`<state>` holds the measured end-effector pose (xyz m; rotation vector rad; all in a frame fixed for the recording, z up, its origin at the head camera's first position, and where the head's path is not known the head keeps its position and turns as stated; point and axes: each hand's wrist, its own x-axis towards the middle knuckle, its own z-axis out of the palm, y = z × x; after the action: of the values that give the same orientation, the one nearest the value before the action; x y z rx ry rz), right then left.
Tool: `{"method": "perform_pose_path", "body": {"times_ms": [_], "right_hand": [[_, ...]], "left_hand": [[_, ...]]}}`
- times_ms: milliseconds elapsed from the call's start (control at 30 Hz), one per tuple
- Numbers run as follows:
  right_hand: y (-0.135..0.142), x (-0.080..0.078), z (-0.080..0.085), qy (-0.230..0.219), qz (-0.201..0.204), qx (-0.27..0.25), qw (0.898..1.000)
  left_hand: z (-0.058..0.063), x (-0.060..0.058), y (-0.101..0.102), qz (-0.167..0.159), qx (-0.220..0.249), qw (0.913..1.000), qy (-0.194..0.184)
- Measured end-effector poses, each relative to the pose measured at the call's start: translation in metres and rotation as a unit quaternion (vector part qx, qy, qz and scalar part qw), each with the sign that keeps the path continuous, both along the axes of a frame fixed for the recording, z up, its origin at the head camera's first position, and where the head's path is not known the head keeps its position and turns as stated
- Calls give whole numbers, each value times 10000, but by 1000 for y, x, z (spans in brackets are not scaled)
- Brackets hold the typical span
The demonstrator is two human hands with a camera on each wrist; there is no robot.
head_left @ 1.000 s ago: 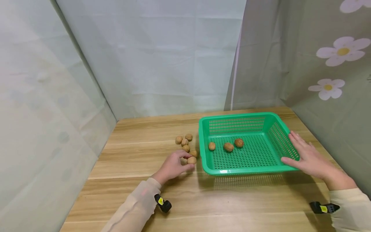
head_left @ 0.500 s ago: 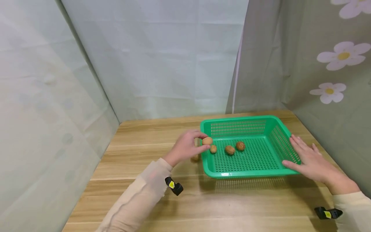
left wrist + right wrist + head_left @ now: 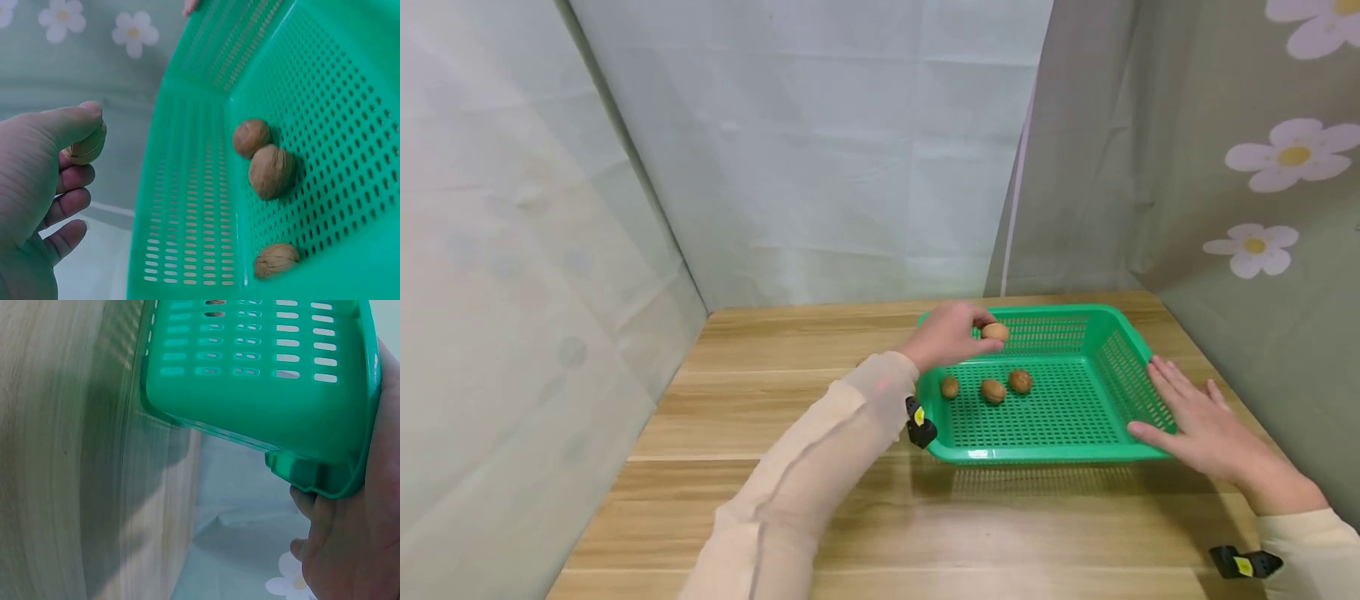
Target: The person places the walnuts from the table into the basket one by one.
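Over the back left part of a green plastic basket, my left hand pinches a walnut between thumb and fingers. The left wrist view shows that pinched walnut above the basket's rim level. Inside the basket lie three walnuts: one walnut by the left wall, another walnut and a darker walnut close together. My right hand rests on the basket's right front corner, its fingers mostly straight along the rim. In the right wrist view the basket's slotted wall fills the top.
The wooden table extends left and in front of the basket. My left sleeve hides the table spot left of the basket. A pale curtain stands behind, and a flowered curtain rises at the right.
My left hand picked up a walnut from the group on the table and carried it up and right, over the basket's rim. My right hand stayed on the basket corner.
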<state>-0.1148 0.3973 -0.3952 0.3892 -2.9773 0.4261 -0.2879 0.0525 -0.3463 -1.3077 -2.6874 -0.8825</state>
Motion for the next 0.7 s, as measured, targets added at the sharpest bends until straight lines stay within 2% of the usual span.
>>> {"method": "perform_pose_path", "body": {"times_ms": [167, 333, 500, 700], "right_hand": [[-1, 1, 0, 20, 4, -4, 10000], [-3, 2, -1, 14, 21, 17, 10000], [-5, 2, -1, -57, -44, -29, 10000], [-6, 4, 2, -6, 44, -52, 10000]], "left_hand": [[-11, -17, 13, 254, -208, 9988, -374], [-18, -25, 17, 337, -477, 9965, -597], [-25, -28, 16, 310, -602, 9960, -586], [-30, -24, 13, 383, -831, 9921, -861]]}}
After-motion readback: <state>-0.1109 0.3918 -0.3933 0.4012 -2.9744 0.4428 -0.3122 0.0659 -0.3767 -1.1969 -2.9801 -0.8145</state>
